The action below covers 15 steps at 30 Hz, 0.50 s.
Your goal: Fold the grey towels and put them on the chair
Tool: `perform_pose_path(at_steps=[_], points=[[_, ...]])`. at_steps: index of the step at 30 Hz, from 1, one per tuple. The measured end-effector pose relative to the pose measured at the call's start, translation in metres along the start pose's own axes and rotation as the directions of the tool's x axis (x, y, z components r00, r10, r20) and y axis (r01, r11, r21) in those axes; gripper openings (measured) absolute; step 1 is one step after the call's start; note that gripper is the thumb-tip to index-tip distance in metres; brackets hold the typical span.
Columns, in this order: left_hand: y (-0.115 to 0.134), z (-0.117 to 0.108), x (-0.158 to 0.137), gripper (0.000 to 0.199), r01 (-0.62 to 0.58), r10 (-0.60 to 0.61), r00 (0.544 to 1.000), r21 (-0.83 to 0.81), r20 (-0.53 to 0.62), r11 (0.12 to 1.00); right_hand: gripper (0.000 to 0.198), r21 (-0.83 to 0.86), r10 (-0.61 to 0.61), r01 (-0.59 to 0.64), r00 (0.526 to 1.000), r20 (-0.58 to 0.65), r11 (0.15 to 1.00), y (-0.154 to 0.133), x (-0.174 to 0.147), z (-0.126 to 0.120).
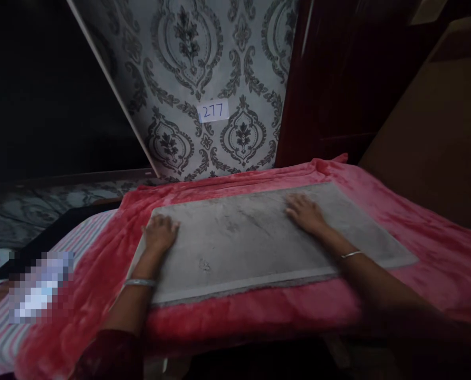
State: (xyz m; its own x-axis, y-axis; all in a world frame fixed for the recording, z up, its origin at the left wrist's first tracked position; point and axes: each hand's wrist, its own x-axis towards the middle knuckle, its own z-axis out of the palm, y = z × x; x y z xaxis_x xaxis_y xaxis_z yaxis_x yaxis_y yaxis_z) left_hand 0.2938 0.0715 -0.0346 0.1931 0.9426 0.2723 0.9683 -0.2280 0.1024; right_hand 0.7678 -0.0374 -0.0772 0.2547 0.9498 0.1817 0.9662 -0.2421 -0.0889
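Observation:
A grey rectangular mat [235, 248], with a few dark smudges and a paler border, lies flat on a red and pink plush blanket [251, 311]. My left hand [161, 232] rests on the mat's left end, fingers spread near its far left corner. Toward the far edge, right of the middle, my right hand [304, 212] lies palm down on the mat, its fingers stretched out and slightly blurred. Neither hand grips anything. Each wrist wears a silvery bangle.
A striped cloth [1, 343] shows at the left, with a pixelated patch over it. Behind stands a patterned wall with a paper label [213, 111] reading 277. A large dark screen [53, 95] is at the left, a dark red panel [330, 89] and brown board [436, 126] at the right.

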Motion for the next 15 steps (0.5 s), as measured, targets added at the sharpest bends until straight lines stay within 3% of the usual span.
perform_pose_path(at_steps=[3, 5, 11, 15], points=[[0.032, 0.012, -0.014, 0.053, -0.175, 0.167, 0.966, 0.022, 0.198, 0.984, 0.058, 0.063, -0.286, 0.283, 0.958, 0.036, 0.957, -0.081, -0.001, 0.014], [0.041, 0.017, -0.024, 0.058, -0.227, 0.206, 0.942, 0.051, 0.265, 0.973, 0.060, 0.088, -0.433, 0.429, 0.900, 0.040, 0.899, -0.111, -0.011, 0.021], [0.012, 0.010, -0.041, 0.062, -0.093, 0.054, 0.959, 0.130, 0.279, 0.987, 0.061, 0.248, -0.699, 0.662, 0.707, 0.107, 0.707, -0.130, -0.077, 0.009], [-0.018, 0.002, -0.053, 0.064, 0.028, -0.061, 0.962, 0.128, 0.264, 0.991, 0.064, 0.479, -0.806, 0.668, 0.567, 0.168, 0.570, -0.134, -0.131, -0.015]])
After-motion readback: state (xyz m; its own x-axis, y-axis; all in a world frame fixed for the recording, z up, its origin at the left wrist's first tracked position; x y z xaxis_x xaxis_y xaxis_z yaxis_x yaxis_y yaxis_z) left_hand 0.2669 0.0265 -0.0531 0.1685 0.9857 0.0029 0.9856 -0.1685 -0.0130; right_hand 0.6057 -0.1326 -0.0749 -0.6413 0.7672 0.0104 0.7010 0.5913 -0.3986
